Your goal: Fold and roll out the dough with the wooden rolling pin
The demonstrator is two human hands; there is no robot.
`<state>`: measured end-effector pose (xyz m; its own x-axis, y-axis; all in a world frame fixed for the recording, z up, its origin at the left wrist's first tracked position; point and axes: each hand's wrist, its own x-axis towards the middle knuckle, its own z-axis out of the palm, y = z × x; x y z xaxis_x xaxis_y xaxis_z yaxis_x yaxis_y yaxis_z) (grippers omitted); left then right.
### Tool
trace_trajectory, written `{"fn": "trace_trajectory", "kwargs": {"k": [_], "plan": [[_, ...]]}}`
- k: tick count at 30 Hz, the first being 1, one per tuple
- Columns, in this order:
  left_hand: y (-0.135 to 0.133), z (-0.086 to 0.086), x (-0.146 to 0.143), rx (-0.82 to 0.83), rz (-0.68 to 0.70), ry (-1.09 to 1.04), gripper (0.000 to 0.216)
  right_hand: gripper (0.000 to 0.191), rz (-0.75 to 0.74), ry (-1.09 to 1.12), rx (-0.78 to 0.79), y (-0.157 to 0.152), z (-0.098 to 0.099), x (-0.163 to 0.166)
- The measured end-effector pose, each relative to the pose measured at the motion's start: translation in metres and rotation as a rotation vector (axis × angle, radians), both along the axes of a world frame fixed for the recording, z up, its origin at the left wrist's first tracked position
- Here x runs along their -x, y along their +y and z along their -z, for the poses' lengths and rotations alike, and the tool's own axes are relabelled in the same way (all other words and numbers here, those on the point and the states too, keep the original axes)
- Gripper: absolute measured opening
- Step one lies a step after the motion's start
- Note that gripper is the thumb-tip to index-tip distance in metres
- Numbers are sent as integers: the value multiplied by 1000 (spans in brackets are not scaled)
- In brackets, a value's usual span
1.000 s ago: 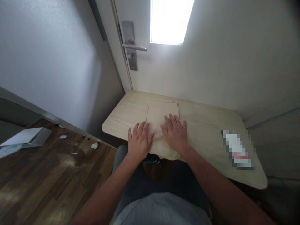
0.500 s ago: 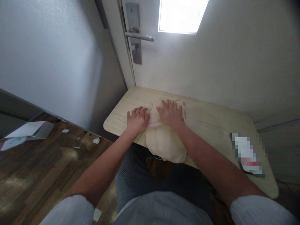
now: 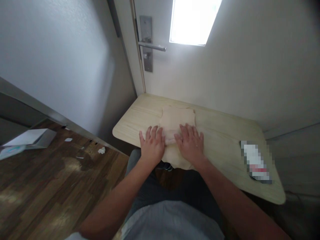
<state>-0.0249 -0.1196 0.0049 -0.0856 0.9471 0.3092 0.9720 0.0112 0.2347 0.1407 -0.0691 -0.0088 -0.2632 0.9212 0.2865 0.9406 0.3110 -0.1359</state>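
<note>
A soft beige cloth piece (image 3: 178, 116), perhaps a garment, lies spread on the light wooden board (image 3: 220, 135). Its near end hangs slightly over the front edge. A paler band crosses its middle between my hands. My left hand (image 3: 153, 145) rests palm down at the left side of that band, fingers spread. On the right side of the cloth my right hand (image 3: 191, 143) also presses flat with its fingers apart. Both hands partly cover the cloth's side edges.
A blurred-out flat item (image 3: 255, 161) lies at the board's right end. Behind stands a white door with a metal handle (image 3: 152, 46). A grey panel (image 3: 62, 66) rises at left. A white box (image 3: 31, 136) and paper scraps (image 3: 101, 150) lie on the wooden floor.
Both hands have slid toward me along the cloth. Its far part, earlier under my right hand, is uncovered and looks flatter. The view has shifted slightly.
</note>
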Motion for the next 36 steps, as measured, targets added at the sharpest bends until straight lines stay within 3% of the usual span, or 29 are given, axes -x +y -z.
{"fn": "trace_trajectory", "kwargs": {"k": [4, 7, 20, 31, 36], "plan": [[-9, 1, -17, -5, 40, -37, 44, 58, -20, -5, -52, -24, 4, -11], [-1, 6, -20, -2, 40, -53, 46, 56, -53, -16, -64, -24, 5, -13], [94, 1, 12, 14, 56, 10, 43, 59, 3, -36, 90, 73, -5, 22], [154, -9, 24, -41, 61, 60, 45, 66, 31, -59, 226, 135, -8, 35], [164, -9, 26, -22, 77, 50, 45, 66, 46, -49, 207, 141, -9, 37]]}}
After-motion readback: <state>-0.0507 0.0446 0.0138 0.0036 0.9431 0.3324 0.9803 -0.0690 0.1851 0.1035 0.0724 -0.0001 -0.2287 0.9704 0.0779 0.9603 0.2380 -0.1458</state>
